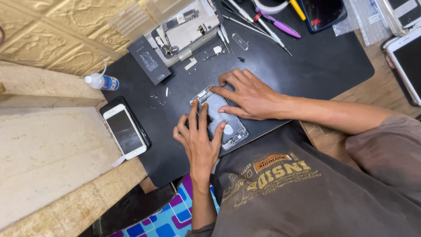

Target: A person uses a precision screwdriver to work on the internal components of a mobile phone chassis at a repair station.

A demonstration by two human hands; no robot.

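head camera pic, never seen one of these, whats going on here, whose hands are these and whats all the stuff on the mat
This is one picture from a camera worn on a person's head, looking down at their own two bare hands; no machine is involved. Because of that angle, the scene looks upside down.

Both hands press flat on an opened phone shell lying on a black mat. The left hand covers its upper end, the right hand its lower end. Neither closes a grip around it.

Around them lie a white phone, a small bottle, a black battery, a parts tray, screwdrivers and a dark phone.
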